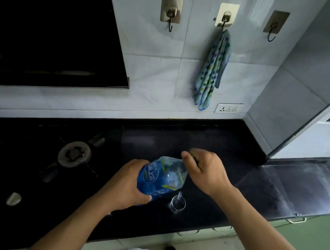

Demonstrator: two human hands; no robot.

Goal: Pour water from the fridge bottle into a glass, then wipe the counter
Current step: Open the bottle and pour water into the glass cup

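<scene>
A clear plastic water bottle [161, 177] with a blue label is held tilted above the black counter [228, 147]. My left hand [126, 183] grips its lower body. My right hand [206, 171] is closed around the bottle's upper end, hiding the neck and cap. A small clear glass [177, 203] with a handle stands upright on the counter just below and right of the bottle, near the front edge. A blue dotted cloth [211, 73] hangs from the middle wall hook, beyond both hands.
A gas burner [74, 153] sits left of the bottle, with two stove knobs [14, 199] at the front left. A dark range hood [48, 33] hangs at upper left. A wall socket [229, 108] is below the cloth. A grey wall corner [283, 96] bounds the counter on the right.
</scene>
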